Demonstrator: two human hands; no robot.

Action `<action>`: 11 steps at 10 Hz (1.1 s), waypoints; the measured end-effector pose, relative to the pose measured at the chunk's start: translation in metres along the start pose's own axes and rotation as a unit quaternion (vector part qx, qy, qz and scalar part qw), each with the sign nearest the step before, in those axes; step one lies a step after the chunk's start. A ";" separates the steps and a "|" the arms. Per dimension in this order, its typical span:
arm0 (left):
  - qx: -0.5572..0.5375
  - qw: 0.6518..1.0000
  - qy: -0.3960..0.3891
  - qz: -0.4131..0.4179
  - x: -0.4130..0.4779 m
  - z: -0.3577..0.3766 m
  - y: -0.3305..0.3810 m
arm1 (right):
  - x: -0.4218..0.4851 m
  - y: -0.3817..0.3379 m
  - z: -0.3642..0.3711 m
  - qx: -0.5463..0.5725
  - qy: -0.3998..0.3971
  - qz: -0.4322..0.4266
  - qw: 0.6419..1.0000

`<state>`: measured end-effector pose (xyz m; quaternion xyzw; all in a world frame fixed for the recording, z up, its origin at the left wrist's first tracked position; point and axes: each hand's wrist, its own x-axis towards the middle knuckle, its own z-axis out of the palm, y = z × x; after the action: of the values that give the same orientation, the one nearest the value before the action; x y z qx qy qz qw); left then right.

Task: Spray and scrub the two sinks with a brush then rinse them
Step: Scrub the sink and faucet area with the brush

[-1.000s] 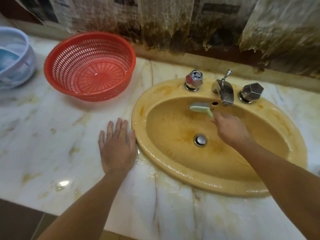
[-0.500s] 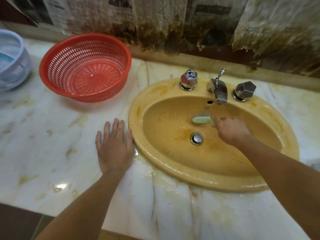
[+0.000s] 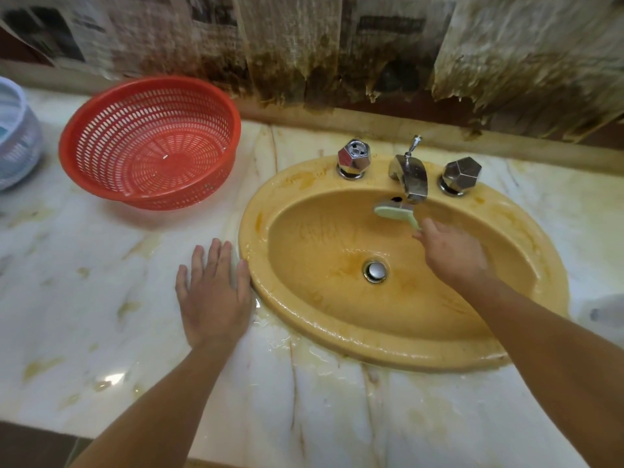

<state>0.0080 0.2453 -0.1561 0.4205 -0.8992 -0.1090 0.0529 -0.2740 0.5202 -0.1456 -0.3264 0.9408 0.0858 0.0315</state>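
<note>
A yellow oval sink (image 3: 324, 336) is set into the marble counter, its bowl wet and stained, with a chrome drain plug (image 3: 375, 271) at the bottom. My right hand (image 3: 450, 251) grips the handle of a pale green brush (image 3: 396, 214), whose head presses on the bowl's back wall just under the chrome spout (image 3: 410, 179). My left hand (image 3: 214, 293) lies flat on the counter, fingers straight, touching the sink's left rim. Only this one sink is in view.
Two chrome tap knobs (image 3: 353, 158) (image 3: 461, 175) flank the spout. A red perforated basket (image 3: 152, 143) stands on the marble counter (image 3: 101, 315) at the back left, a pale blue basket (image 3: 17, 143) at the left edge. Peeling, stained paper covers the wall behind.
The brush moved down the bowl's back wall and has come back up under the spout. My left hand stayed flat on the counter.
</note>
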 end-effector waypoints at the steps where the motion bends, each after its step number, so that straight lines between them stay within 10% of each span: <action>1: 0.000 1.000 0.001 0.001 0.000 0.000 0.001 | -0.002 0.002 0.001 -0.001 -0.060 0.012 0.998; 11: -0.025 0.999 0.012 0.019 0.001 0.001 -0.003 | -0.020 0.019 -0.012 -0.012 -0.065 0.059 0.996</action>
<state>0.0092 0.2432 -0.1581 0.4030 -0.9034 -0.1250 0.0760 -0.2700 0.5448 -0.1284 -0.2647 0.9533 0.1194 0.0832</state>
